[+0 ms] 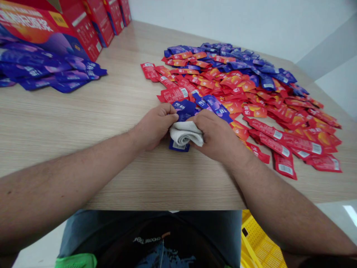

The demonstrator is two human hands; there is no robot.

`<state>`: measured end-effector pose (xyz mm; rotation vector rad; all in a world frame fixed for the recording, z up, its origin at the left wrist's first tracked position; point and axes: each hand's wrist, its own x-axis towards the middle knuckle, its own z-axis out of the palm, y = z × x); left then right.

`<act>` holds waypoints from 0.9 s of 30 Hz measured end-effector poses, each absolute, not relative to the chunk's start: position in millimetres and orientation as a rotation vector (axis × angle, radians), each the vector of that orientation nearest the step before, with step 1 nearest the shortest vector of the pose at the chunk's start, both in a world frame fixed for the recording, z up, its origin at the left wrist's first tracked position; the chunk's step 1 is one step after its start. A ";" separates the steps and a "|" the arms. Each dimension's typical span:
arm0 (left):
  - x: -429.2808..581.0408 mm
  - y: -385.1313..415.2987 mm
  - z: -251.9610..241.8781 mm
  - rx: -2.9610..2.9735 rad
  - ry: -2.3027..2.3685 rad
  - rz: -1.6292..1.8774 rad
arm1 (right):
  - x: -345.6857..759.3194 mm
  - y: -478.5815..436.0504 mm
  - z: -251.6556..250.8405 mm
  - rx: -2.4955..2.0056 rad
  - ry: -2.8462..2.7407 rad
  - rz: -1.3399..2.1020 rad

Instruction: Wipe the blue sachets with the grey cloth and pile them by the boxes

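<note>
A blue-purple pouch [184, 107] lies under and between my two hands, its barcode end showing below. My left hand [156, 124] is closed, with thumb and fingers pinching the pouch's left edge. In my right hand [216, 133] is a white cloth [186, 133], folded into a roll, pressed over the middle of the pouch. Right-hand fingertips are partly hidden behind the cloth. Just beyond the right hand, another purple pouch [216, 106] rests at the near edge of a heap of red pouches [213, 80].
Purple pouches [245, 59] lie along the far side of the heap, with more red pouches [304, 137] to the right. At the left, purple pouches [52, 70] overlap before a red box [69, 33]; several boxes stand behind. A yellow basket [262, 238] sits below the table edge.
</note>
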<state>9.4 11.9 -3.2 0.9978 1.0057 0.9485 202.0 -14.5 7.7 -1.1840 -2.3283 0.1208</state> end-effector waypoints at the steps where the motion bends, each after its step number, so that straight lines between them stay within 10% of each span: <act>1: 9.3 12.1 -3.6 0.993 1.004 0.946 | 202.0 -14.8 7.9 -1.195 -2.323 0.121; 27: 10.6 13.3 -5.9 0.981 1.046 1.017 | 195.5 -24.1 10.8 -1.086 -2.513 0.230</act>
